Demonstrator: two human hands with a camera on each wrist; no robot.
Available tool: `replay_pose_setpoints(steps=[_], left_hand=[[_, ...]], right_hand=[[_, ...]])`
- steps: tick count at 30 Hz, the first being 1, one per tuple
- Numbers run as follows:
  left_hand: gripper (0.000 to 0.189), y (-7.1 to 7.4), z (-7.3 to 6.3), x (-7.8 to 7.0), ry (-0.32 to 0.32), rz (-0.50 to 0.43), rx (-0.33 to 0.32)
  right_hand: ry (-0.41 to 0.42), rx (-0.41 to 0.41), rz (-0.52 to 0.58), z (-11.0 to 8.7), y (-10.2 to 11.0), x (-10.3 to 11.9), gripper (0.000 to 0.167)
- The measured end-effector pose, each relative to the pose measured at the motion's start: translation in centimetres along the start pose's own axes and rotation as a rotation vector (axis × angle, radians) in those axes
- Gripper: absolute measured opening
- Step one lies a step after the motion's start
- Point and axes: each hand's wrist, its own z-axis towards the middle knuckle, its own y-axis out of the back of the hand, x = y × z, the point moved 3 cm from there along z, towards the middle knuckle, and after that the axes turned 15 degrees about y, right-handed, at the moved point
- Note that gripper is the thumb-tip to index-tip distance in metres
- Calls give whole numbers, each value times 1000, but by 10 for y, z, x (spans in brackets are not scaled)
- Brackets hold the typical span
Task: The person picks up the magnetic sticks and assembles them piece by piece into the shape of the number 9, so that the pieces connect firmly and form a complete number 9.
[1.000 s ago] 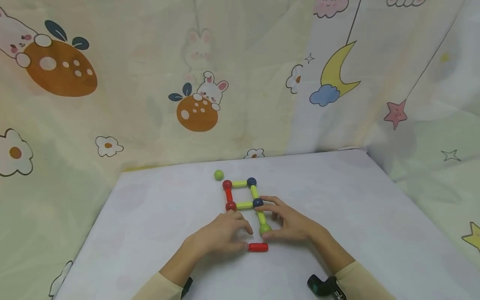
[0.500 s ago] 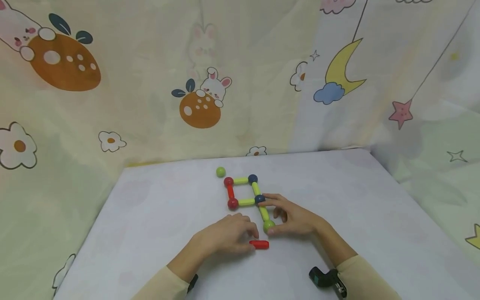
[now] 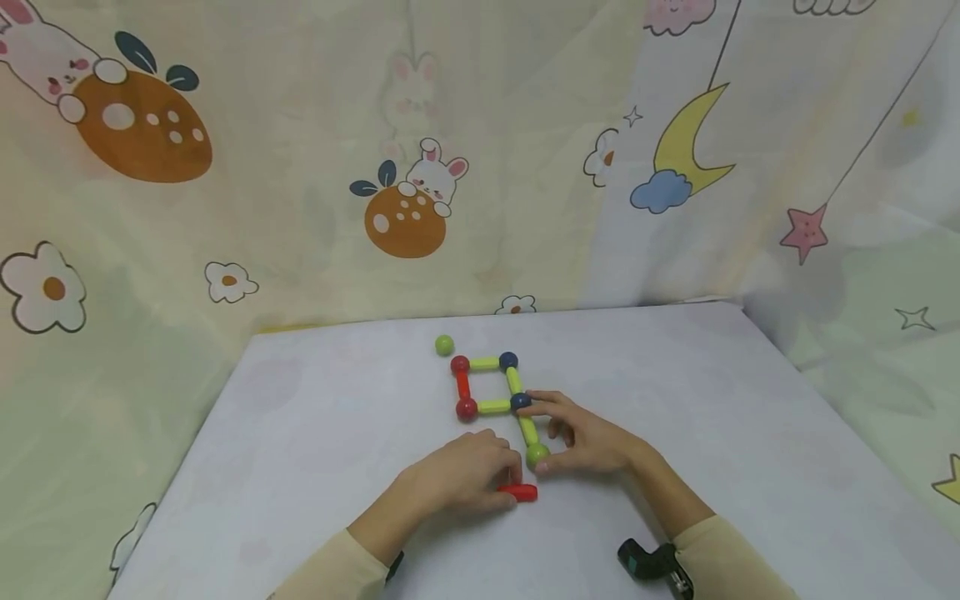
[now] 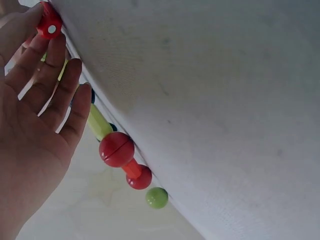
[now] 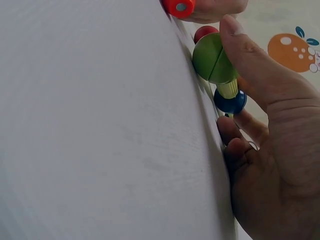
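A short red magnetic rod (image 3: 528, 492) lies crosswise near the front, its end with a pale metallic dot facing the left wrist camera. My left hand (image 3: 463, 473) pinches its left end between thumb and fingers. Beyond it is a magnetic ball-and-rod frame: two red balls, two blue balls, a red rod (image 3: 462, 385) and yellow-green rods form a square. From its near blue ball (image 3: 521, 402) a yellow-green rod (image 3: 529, 431) runs toward me to a green ball (image 3: 536, 454). My right hand (image 3: 592, 437) holds this arm, thumb at the green ball and index finger at the blue one.
A loose green ball (image 3: 444, 344) sits just past the square's far left corner. Everything rests on a white table (image 3: 330, 400), with a patterned cloth (image 3: 300, 167) hanging behind it. A dark wrist device (image 3: 648, 560) shows by the right sleeve.
My left hand has slid right from beside the red rod's end, and its fingers have closed on it. The right hand stays at the frame; the view has shifted slightly.
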Motion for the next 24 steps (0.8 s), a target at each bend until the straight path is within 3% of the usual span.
replay_pose_setpoints(steps=[13,24], left_hand=[[11,8,-11,14,54,-35,-29],[17,16,-11,32,125,-158,-57]], right_hand=[[-15,-7,-14,0,-3,1,76],[-19,-20,6,-1,-5,3,76]])
